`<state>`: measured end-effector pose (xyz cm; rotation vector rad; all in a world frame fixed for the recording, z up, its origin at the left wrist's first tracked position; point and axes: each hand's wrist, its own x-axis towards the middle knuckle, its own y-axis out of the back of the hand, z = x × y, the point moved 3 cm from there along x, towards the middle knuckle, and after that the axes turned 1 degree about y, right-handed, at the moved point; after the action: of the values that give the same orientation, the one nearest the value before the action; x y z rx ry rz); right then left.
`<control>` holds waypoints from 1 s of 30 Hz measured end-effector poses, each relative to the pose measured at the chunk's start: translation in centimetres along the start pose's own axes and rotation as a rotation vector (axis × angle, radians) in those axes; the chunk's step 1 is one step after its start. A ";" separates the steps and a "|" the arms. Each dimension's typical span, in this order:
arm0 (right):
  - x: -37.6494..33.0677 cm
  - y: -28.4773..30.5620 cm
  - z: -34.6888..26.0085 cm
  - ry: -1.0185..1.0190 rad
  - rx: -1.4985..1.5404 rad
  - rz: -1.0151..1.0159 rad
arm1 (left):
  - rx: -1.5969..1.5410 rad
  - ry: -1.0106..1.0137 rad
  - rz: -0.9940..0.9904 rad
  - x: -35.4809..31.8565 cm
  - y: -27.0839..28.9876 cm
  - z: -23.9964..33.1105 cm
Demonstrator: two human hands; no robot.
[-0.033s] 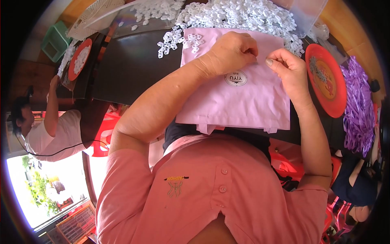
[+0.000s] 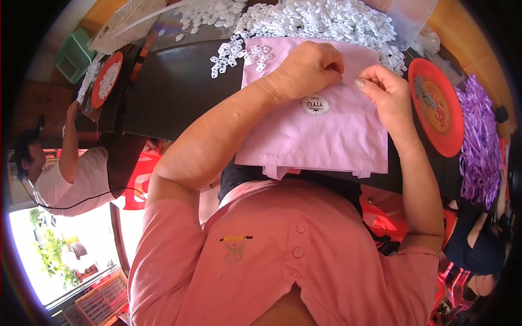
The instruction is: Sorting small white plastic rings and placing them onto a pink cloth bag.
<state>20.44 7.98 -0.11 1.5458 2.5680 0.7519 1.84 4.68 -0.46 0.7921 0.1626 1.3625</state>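
— What are the two hands doing?

— Both are on a pale pink paper bag [image 2: 321,130] that lies flat on the dark worktop [image 2: 174,92]. The left hand [image 2: 307,68] is curled, fingers pressed down near the bag's far edge, thumb and fingertips pinched together on something too small to make out. The right hand [image 2: 386,89] sits just beside it, thumb and forefinger closed in a pinch at the same spot on the bag. The two hands almost touch.

— Where does the bag lie?

— In the middle of the worktop, its near edge hanging at the worktop's near edge, just in front of the person's pink shirt [image 2: 283,261]. A round white sticker [image 2: 315,104] sits on the bag, below the left hand.

— And around it?

— A heap of small white plastic pieces [image 2: 321,19] spreads along the far edge, a few spilling onto the bag's far left corner. To the right, a red plate [image 2: 443,117] lies near the right edge, and beyond it a bundle of purple ribbon [image 2: 481,141]. At the far left corner another red plate [image 2: 106,79] holds more white pieces, with a green stool [image 2: 73,54] past it.

— Anyone else?

— A person in a white shirt [image 2: 70,182] is at the left end, one arm raised to the worktop's edge.
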 end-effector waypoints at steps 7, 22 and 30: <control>0.0 0.2 0.2 0.021 -0.027 -0.002 | 0.011 0.135 -0.013 0.1 1.3 -0.5; -0.3 -0.1 -0.9 0.082 -0.077 -0.034 | 0.148 0.133 -0.145 -0.2 2.0 -0.5; -0.3 -0.1 -0.8 0.102 -0.103 -0.025 | -0.049 0.049 -0.048 -0.1 1.8 1.1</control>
<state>20.29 7.40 0.45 1.4800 2.5679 0.9683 0.98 4.15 1.34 0.7100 0.1847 1.3359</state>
